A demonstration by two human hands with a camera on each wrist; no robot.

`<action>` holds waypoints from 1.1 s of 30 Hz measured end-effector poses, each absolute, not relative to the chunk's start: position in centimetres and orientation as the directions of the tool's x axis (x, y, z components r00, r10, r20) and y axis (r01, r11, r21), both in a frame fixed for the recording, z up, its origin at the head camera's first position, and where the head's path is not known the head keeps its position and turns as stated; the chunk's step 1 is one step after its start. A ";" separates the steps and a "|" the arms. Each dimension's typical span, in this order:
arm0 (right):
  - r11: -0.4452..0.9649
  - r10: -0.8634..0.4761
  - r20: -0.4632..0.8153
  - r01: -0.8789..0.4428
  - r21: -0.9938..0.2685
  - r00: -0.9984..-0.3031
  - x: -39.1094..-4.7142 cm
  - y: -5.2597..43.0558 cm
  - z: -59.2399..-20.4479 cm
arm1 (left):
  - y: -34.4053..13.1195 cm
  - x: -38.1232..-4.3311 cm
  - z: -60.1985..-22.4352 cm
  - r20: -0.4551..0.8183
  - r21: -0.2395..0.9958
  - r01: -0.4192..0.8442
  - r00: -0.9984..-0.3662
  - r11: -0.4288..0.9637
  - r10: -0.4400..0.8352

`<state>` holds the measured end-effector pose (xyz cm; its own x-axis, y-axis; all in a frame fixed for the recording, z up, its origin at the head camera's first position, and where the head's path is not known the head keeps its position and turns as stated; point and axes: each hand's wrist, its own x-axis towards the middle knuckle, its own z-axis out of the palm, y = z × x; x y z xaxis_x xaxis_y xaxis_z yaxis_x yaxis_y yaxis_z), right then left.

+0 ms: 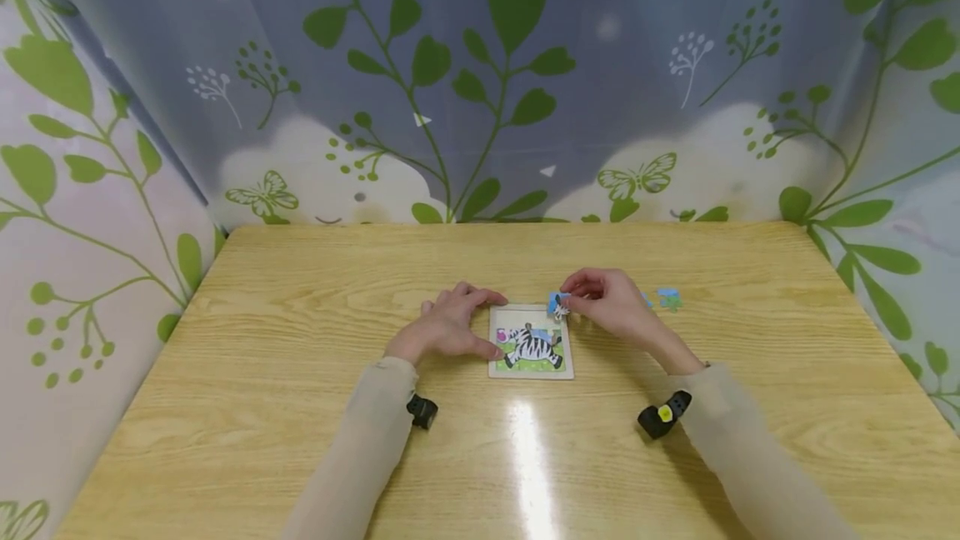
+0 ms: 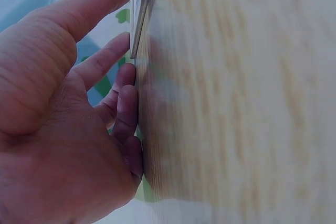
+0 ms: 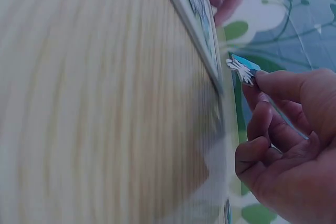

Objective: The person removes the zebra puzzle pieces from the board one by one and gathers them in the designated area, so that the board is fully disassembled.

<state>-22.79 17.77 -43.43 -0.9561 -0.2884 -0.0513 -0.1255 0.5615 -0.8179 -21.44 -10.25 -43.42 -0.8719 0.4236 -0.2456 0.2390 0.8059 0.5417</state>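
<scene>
A square wooden puzzle board point(image 1: 519, 317) lies on the table, a zebra picture filling its lower part while the upper part shows bare backing. My left hand point(image 1: 451, 325) touches the board's left side, thumb near the lower corner and index finger at the upper one. In the left wrist view the thumb point(image 2: 102, 3) stretches to the board's edge. Between thumb and fingertips, my right hand point(image 1: 621, 307) pinches a blue puzzle piece point(image 1: 558, 305) with part of a zebra on it. The right wrist view shows this piece tilted and raised by the board's edge.
Loose blue and green puzzle pieces point(image 1: 670, 298) lie right of the board, partly hidden behind the right hand. The wooden table point(image 1: 262, 407) meets a leaf-patterned curtain point(image 1: 480, 107) at the back and sides.
</scene>
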 end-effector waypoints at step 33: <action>0.755 -0.300 -0.033 -0.216 -0.619 -0.953 -25.2 23.0 -43.0 | -10.3 -21.4 -43.3 -0.251 0.550 0.236 -0.868 0.801 0.428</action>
